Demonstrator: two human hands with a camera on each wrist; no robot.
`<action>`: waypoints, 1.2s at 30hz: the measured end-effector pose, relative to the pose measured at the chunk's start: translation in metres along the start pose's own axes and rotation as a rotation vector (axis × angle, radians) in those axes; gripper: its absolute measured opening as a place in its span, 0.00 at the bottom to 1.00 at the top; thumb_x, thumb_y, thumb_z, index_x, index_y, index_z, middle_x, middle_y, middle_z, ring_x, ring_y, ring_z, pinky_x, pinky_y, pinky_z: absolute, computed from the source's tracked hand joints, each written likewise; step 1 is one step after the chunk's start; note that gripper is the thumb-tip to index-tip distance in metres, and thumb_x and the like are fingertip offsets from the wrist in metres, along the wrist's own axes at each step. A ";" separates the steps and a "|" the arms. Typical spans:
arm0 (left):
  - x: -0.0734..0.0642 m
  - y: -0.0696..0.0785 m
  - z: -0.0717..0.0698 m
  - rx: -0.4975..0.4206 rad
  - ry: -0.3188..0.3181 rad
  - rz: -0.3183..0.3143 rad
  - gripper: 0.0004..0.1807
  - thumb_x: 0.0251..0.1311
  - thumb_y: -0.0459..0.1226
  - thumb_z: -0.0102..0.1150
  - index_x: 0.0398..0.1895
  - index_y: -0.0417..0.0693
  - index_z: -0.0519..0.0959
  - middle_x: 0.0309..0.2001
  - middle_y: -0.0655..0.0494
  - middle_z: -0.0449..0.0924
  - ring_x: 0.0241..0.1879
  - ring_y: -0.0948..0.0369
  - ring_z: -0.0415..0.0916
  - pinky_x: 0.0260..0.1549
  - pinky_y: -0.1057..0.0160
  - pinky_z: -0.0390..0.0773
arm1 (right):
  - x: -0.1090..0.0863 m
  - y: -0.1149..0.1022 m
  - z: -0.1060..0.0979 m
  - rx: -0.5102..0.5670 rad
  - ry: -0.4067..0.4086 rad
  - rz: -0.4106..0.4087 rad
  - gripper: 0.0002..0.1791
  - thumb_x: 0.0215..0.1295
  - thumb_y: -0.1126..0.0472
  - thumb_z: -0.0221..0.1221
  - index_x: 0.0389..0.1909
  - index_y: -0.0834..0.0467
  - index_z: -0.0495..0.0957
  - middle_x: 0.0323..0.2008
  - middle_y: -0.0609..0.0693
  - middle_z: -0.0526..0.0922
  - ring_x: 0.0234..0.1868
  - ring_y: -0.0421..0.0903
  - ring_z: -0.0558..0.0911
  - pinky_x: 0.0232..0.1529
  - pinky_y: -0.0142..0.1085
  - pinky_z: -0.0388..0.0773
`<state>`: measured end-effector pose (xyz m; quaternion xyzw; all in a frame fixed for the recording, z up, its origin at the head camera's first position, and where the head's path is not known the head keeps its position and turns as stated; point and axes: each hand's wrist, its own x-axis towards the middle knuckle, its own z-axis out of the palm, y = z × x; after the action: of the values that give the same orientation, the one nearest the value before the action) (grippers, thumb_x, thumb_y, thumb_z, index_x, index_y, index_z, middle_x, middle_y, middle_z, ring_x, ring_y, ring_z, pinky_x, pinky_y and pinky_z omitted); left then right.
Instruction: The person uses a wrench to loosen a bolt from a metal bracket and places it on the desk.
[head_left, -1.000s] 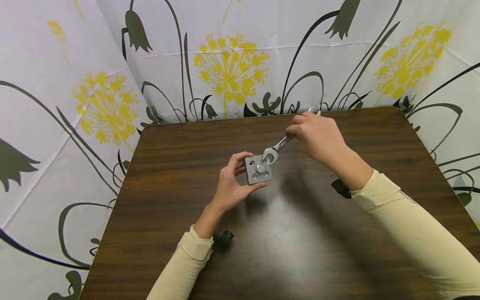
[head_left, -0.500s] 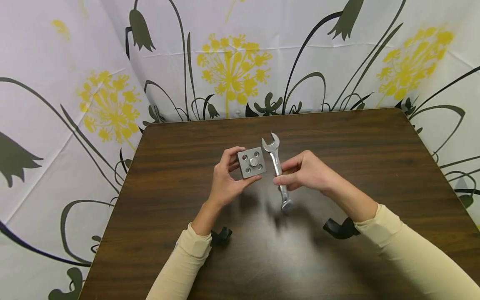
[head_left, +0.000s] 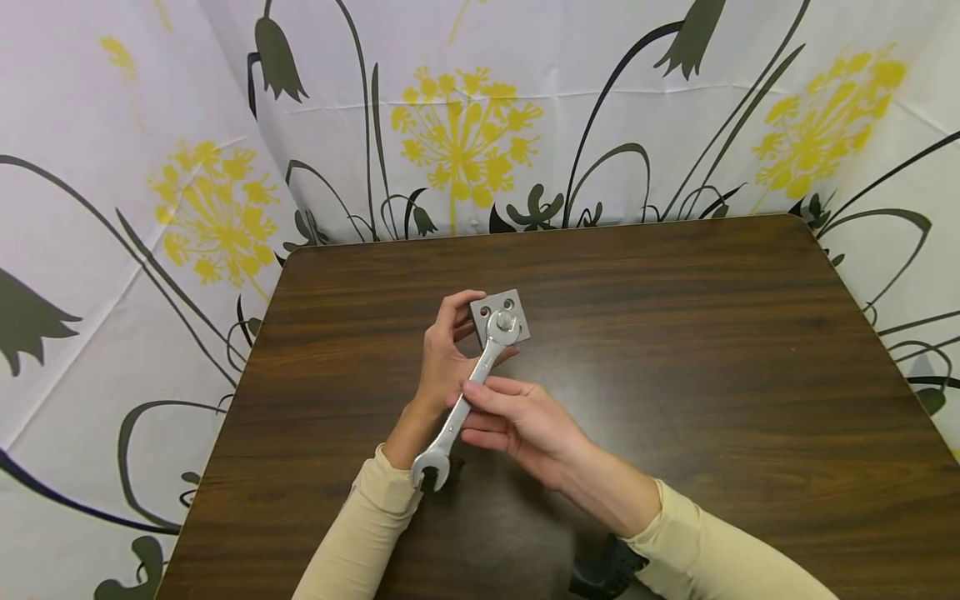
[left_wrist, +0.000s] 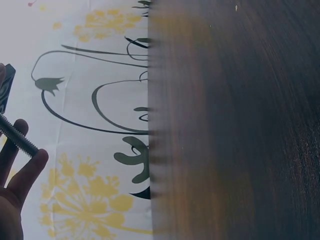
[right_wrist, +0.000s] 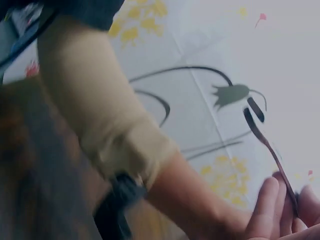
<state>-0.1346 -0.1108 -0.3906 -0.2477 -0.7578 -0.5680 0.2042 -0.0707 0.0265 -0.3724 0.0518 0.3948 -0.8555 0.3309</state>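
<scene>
My left hand (head_left: pixel 442 354) grips a square grey metal plate (head_left: pixel 519 302) by its edges, thumb below and fingers above. Round holes show in the plate's corners. Through its middle runs a bolt, whose threaded shank (left_wrist: pixel 19 137) sticks out behind, by the fingers, in the left wrist view. With thumb and fingers, my right hand (head_left: pixel 536 425) pinches a combination wrench (head_left: pixel 467 398) at mid-handle. The wrench's ring end lies around the bolt head (head_left: pixel 505 321); its open end points down toward the left wrist.
Both hands are above a dark wood-grain table (head_left: pixel 712 333). Behind and beside it hangs a white curtain (head_left: pixel 600 50) with flower prints. A black wrist-camera mount (head_left: pixel 603 568) hangs below the right wrist.
The right hand has turned the wrench end for end and moved left and down. The ring end, not the open end, is now at the bolt. The left hand has shifted slightly up-left.
</scene>
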 end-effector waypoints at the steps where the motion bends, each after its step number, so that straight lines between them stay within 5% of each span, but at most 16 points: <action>1: 0.000 0.001 0.000 0.000 0.001 -0.001 0.40 0.34 0.22 0.79 0.54 0.29 0.68 0.41 0.40 0.83 0.43 0.56 0.82 0.42 0.45 0.81 | 0.002 0.005 0.003 0.044 0.001 0.004 0.10 0.70 0.64 0.59 0.48 0.62 0.80 0.39 0.52 0.87 0.38 0.43 0.86 0.41 0.36 0.83; 8: 0.000 0.007 0.004 0.002 0.026 0.009 0.39 0.33 0.20 0.79 0.53 0.27 0.68 0.42 0.38 0.83 0.43 0.52 0.82 0.41 0.44 0.81 | 0.010 0.021 0.015 0.223 -0.004 0.023 0.09 0.71 0.67 0.55 0.50 0.59 0.76 0.39 0.51 0.86 0.39 0.43 0.86 0.45 0.36 0.82; 16: 0.001 0.007 0.008 0.018 0.074 0.076 0.38 0.30 0.18 0.78 0.50 0.25 0.68 0.40 0.34 0.82 0.39 0.43 0.82 0.37 0.42 0.82 | 0.016 0.020 0.019 0.261 -0.078 -0.013 0.10 0.72 0.67 0.54 0.50 0.58 0.78 0.47 0.53 0.85 0.43 0.42 0.86 0.47 0.34 0.81; 25: 0.002 0.010 0.010 -0.005 0.082 0.094 0.38 0.30 0.17 0.77 0.48 0.23 0.67 0.43 0.32 0.81 0.41 0.45 0.82 0.38 0.43 0.82 | 0.017 0.017 0.023 0.314 -0.123 -0.026 0.10 0.74 0.68 0.50 0.47 0.57 0.78 0.45 0.53 0.86 0.43 0.42 0.86 0.47 0.33 0.81; 31: 0.000 0.011 0.010 0.035 0.094 0.058 0.38 0.32 0.18 0.77 0.50 0.26 0.67 0.42 0.34 0.81 0.39 0.49 0.81 0.39 0.61 0.82 | 0.019 0.011 0.022 0.331 -0.119 -0.062 0.10 0.75 0.69 0.47 0.45 0.60 0.78 0.44 0.53 0.86 0.40 0.41 0.86 0.46 0.32 0.80; 36: -0.001 0.009 0.012 0.013 0.091 0.056 0.36 0.35 0.17 0.76 0.50 0.27 0.66 0.41 0.35 0.81 0.38 0.53 0.80 0.39 0.69 0.79 | 0.021 0.006 0.022 0.327 -0.116 -0.054 0.15 0.76 0.66 0.48 0.59 0.65 0.71 0.46 0.54 0.85 0.40 0.40 0.86 0.46 0.31 0.80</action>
<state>-0.1292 -0.0977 -0.3876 -0.2412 -0.7442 -0.5679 0.2560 -0.0791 -0.0030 -0.3685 0.0447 0.2319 -0.9185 0.3172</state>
